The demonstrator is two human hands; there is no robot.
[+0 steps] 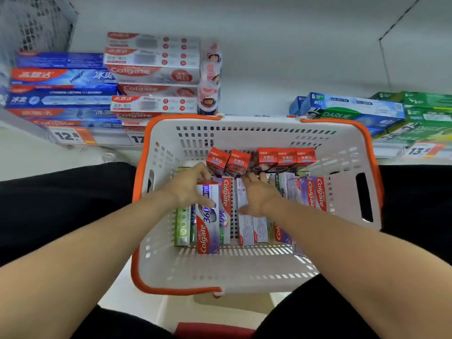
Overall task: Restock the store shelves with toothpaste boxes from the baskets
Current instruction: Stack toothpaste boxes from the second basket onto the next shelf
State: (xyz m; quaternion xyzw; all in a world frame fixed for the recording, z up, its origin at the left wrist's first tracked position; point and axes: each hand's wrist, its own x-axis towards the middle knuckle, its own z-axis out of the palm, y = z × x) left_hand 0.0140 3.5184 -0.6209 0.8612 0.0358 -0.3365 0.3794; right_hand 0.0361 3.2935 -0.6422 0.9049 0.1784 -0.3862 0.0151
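Progress: early to middle, by my estimate. The white perforated plastic basket with orange rim and handles [347, 152] sits between your knees and holds many boxes. The white shelf [256, 94] behind it carries stacks at both ends, with a wide bare gap in the middle.

Left hand [188, 189]: thumb and fingers curled round the top end of a purple-and-red Colgate 360 toothpaste box [208, 221], which lies lengthwise in the basket's left half; not yet lifted clear, as far as you can see.

Right hand [256, 194]: fingers spread and fairly straight, resting on the pale purple-white boxes [247, 228] at mid-basket. No grip visible.

Stock: long, glossy cartons. Five small red boxes [261, 159] stand on end along the far wall. Shelf left: blue Colgate cartons [61, 94], red-white Colgate cartons [154, 72]. Right: green-blue Darlie cartons [352, 113].
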